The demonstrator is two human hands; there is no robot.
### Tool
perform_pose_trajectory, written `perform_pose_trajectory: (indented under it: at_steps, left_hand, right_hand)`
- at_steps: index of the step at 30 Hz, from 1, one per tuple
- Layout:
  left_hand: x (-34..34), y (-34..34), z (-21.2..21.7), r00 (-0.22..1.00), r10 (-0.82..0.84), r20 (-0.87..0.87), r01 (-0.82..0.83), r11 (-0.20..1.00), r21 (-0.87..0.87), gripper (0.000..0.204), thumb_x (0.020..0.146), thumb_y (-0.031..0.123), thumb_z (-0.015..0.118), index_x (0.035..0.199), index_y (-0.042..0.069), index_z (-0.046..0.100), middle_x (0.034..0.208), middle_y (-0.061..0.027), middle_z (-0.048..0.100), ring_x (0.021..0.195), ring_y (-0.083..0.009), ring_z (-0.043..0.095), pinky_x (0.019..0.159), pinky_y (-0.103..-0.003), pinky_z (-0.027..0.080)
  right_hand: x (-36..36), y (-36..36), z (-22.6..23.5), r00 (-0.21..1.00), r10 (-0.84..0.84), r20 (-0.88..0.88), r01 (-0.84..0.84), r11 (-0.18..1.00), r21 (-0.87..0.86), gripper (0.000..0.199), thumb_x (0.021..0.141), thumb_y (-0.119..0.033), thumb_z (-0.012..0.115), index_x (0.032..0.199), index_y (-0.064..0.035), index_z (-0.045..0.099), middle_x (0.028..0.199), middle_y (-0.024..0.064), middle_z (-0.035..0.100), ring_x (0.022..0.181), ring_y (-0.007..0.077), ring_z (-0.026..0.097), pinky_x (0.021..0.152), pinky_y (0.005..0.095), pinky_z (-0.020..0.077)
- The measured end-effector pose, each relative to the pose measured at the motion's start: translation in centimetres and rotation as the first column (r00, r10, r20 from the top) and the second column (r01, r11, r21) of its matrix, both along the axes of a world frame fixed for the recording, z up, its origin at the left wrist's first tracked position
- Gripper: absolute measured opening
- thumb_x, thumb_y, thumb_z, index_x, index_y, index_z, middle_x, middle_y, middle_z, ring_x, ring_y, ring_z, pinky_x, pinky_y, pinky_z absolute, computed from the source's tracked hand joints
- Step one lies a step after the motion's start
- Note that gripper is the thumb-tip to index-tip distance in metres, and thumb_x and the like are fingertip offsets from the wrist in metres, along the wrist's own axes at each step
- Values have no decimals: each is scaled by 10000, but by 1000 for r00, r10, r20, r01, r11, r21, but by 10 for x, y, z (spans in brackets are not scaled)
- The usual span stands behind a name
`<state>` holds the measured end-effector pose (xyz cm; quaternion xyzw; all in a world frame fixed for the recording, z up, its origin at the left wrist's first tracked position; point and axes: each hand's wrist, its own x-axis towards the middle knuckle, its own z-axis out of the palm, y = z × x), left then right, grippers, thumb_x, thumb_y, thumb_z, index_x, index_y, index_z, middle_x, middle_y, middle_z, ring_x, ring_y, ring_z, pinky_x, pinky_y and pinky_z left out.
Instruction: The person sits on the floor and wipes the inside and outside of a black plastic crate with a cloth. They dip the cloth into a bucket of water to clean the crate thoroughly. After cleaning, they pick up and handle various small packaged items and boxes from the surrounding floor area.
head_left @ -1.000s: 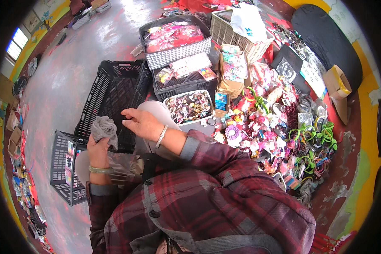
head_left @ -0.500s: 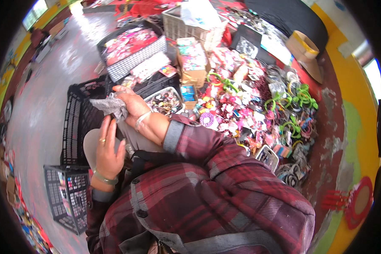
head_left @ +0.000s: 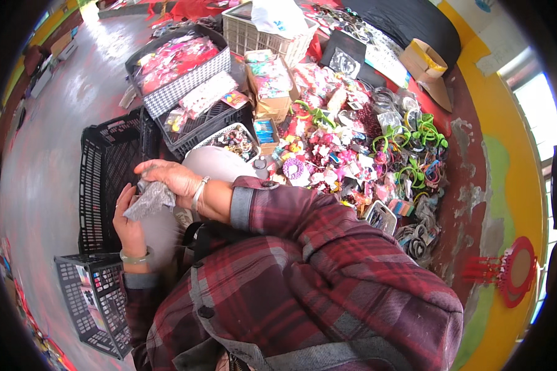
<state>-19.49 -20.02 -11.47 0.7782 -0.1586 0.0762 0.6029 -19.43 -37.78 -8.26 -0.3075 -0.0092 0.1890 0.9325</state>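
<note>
Fingers (head_left: 122, 201) of the left hand (head_left: 130, 229) are stretched upward and held close together against a crumpled grey cloth (head_left: 151, 202); whether any of it is pinched by them cannot be told. By the right hand (head_left: 176, 179), its fingers pressed together and bent over the upper end, the cloth is gripped at chest front, between the two hands. A green bangle (head_left: 136, 256) is worn on the left wrist, a pale bracelet (head_left: 199, 191) on the right. At far left a small black crate (head_left: 114, 303) is seen, coloured cards (head_left: 90, 298) set along its side; behind it a larger black crate (head_left: 91, 185) is placed on the floor. Next, a checked basket (head_left: 189, 85) is filled with pink packets (head_left: 178, 62), and flat packs (head_left: 210, 93) are laid beside it on another black crate (head_left: 213, 128). Hair ties (head_left: 235, 141) are heaped in a white tray (head_left: 259, 152), partly hidden by a pale knee (head_left: 215, 162). Farther right, a cardboard box (head_left: 273, 111) is filled with wrapped goods, and blue packets (head_left: 264, 131) are kept in a smaller one. A large pile of accessories (head_left: 353, 145) is spread beyond, topped at its right by green headbands (head_left: 426, 133). At far right, a red round ornament (head_left: 517, 272) is seen against a yellow wall (head_left: 520, 123).
</note>
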Motion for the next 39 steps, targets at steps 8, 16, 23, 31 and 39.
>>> perform_pose_trajectory:
  at_steps: [8, 16, 23, 31, 39]
  left_hand:
    - [-3, 5, 22, 944, -184, -275, -34, 772, -635, 258, 889, 65, 416, 1092, -36, 540, 1223, -135, 489, 1101, -223, 490, 938, -327, 381]
    - [22, -8, 2, 881, -334, -335, 3, 711, -703, 257, 876, 24, 385, 1073, -67, 523, 1221, -189, 464, 1129, -262, 459, 955, -356, 373]
    - [59, -55, -4, 844, -398, -359, 103, 777, -620, 240, 874, 11, 386, 1047, -54, 539, 1197, -182, 484, 1103, -248, 486, 903, -327, 411]
    - [72, -112, -17, 757, -499, -422, 214, 799, -563, 232, 875, 25, 397, 1041, -45, 542, 1165, -161, 507, 1039, -219, 526, 859, -303, 429]
    - [45, -113, 0, 827, -377, -417, 153, 865, -477, 244, 892, 59, 428, 1089, -36, 535, 1164, -151, 525, 1042, -210, 527, 863, -298, 408]
  right_hand:
    - [22, 20, -17, 997, 59, -57, -67, 987, -147, 240, 857, -233, 541, 1026, -64, 546, 955, 40, 558, 895, 132, 538, 788, 282, 452]
    - [37, -25, 35, 939, 299, 169, -200, 875, -440, 212, 854, -90, 514, 1057, -27, 512, 947, 37, 567, 891, 96, 527, 766, 247, 449]
    - [30, -70, 10, 990, 136, -28, -119, 727, -676, 212, 807, -135, 563, 1010, -75, 544, 871, 40, 558, 822, 89, 498, 729, 244, 412]
    - [-6, -117, -21, 994, -107, 3, 88, 799, -595, 212, 822, -127, 571, 1022, -69, 534, 798, 8, 554, 758, 61, 497, 682, 228, 427]
    - [-68, -160, 30, 883, -115, 455, 412, 655, -634, 247, 829, -83, 549, 1067, -29, 515, 918, 51, 570, 822, 114, 556, 740, 248, 443]
